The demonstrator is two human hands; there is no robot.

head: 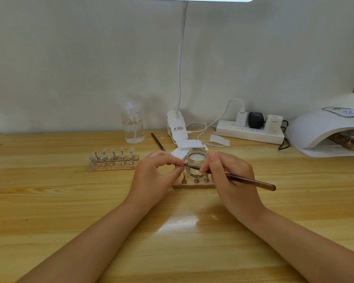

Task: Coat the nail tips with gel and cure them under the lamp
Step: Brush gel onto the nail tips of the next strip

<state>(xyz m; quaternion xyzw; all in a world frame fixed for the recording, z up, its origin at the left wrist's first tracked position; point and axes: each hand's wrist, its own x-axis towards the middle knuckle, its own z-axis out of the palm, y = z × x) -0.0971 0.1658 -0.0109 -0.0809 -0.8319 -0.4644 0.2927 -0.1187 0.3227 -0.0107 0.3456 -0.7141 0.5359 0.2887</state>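
Wood table (49, 211) spreads under both forearms; curing lamp (323, 129), far right of the fingers, is cut off by the frame edge, and what lies in its mouth is too blurred to name; desk lamp (179, 78) rises behind the fingers, its head cropped at the top. Power strip (249, 132) and spray bottle (132, 124) stand well beyond the fingers. Left hand (151, 178) curls its fingertips together, pinching something too small to make out; right hand (231, 178) clamps thumb and fingers on the brush (251, 181), whose tip meets the left fingertips. Glass jar (196, 163) sits just behind that meeting point; near holder (192, 183) is partly hidden by both hands; rack of nail tips (112, 159) stands left of the fingers; a second brush (157, 141) lies beyond.
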